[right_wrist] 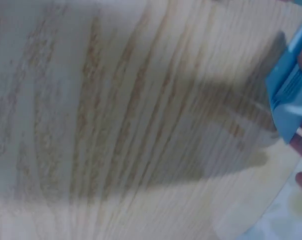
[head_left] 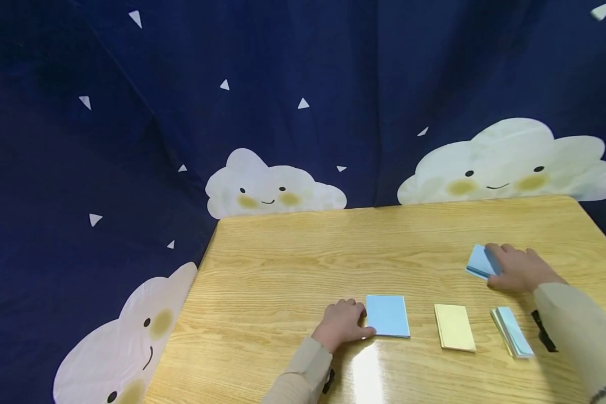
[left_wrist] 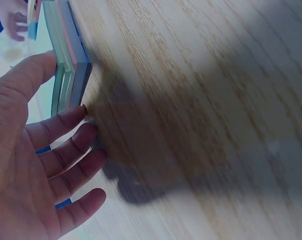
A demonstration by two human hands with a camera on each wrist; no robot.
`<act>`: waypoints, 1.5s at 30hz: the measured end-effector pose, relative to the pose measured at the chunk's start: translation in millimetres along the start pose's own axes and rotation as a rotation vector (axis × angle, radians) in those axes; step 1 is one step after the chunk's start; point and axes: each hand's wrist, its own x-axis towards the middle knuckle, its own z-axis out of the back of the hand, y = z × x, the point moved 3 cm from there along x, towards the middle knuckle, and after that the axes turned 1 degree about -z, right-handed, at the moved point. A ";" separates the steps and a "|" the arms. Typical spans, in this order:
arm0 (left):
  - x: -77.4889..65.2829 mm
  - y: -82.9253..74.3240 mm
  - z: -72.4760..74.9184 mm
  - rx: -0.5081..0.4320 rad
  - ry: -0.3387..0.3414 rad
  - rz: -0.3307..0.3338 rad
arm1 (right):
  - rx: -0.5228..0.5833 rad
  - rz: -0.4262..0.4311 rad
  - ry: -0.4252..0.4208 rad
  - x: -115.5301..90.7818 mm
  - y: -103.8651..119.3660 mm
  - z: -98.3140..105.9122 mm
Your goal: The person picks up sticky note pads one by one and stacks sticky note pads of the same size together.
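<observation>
A square light-blue stack of paper notes (head_left: 390, 317) lies flat at the middle front of the table. My left hand (head_left: 340, 324) is at its left side, thumb by the near corner and index finger along the edge. Seen from the left wrist, the stack (left_wrist: 73, 45) shows green, pink and dark layers, while the other fingers are loosely spread. Farther right, my right hand (head_left: 518, 269) grips a smaller blue pad of paper notes (head_left: 477, 261) between thumb and fingers. In the right wrist view only part of this blue pad (right_wrist: 285, 85) and some fingertips appear.
Between the hands lies a yellow notepad (head_left: 455, 327). Beside it is a narrow stack of pale blue and yellow strips (head_left: 514, 332), close to the right sleeve (head_left: 575, 325). A dark blue curtain (head_left: 283, 56) with clouds hangs behind the wooden table (head_left: 303, 252).
</observation>
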 end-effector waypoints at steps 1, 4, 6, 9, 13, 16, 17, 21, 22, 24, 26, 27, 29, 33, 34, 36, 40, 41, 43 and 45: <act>-0.3 -0.1 0.0 0.002 0.000 0.001 | 0.009 0.013 -0.002 0.3 2.2 0.1; -0.9 -0.1 -0.5 0.007 0.004 0.006 | 0.046 0.071 -0.001 1.0 10.9 0.5; -1.2 -0.3 -0.8 0.005 0.005 0.003 | 0.063 0.079 0.006 1.9 16.7 0.9; -1.4 -0.1 -1.5 0.004 0.003 -0.003 | 0.111 -0.016 0.006 6.3 22.7 4.3; -1.9 1.0 -0.8 0.012 0.001 0.002 | 0.227 -0.286 0.031 11.3 27.8 9.7; -2.6 0.6 -0.1 0.014 0.008 -0.001 | 0.271 -0.423 0.096 10.4 34.5 9.6; -2.8 0.2 0.0 0.010 0.010 -0.003 | 0.273 -0.442 0.115 10.2 36.9 8.6; -3.3 -1.8 0.4 0.009 0.009 -0.012 | 0.281 -0.492 0.135 11.1 47.7 5.1; -3.4 -2.2 0.8 0.010 0.007 -0.012 | 0.282 -0.504 0.130 11.8 49.5 4.4; -3.2 -2.6 0.9 0.015 0.005 -0.011 | 0.291 -0.518 0.118 12.9 52.6 4.2; -2.9 -2.7 0.8 0.017 0.006 -0.008 | 0.305 -0.530 0.120 13.3 55.1 4.8; -2.9 -3.0 0.9 0.018 0.006 -0.008 | 0.309 -0.534 0.119 13.2 55.8 4.8; -2.7 -3.6 0.6 0.025 0.008 -0.010 | 0.321 -0.556 0.120 12.6 55.8 4.0; -3.3 -4.6 1.6 0.022 0.005 -0.018 | 0.327 -0.601 0.102 11.2 55.4 0.7; -3.5 -4.9 1.9 0.021 0.005 -0.019 | 0.328 -0.611 0.094 10.8 55.5 0.0; -4.1 -5.3 2.4 0.015 0.006 -0.021 | 0.330 -0.612 0.080 10.2 56.5 -0.8; -4.6 -6.1 3.3 0.025 0.006 -0.020 | 0.334 -0.600 0.085 9.1 58.5 -1.4; -4.7 -6.2 3.7 0.028 0.006 -0.020 | 0.337 -0.592 0.096 8.9 59.7 -0.6; -5.1 -6.5 5.4 0.034 0.003 -0.020 | 0.346 -0.567 0.116 7.6 62.2 1.8; -5.4 -7.0 6.9 0.035 0.003 -0.021 | 0.350 -0.547 0.121 6.4 62.9 3.5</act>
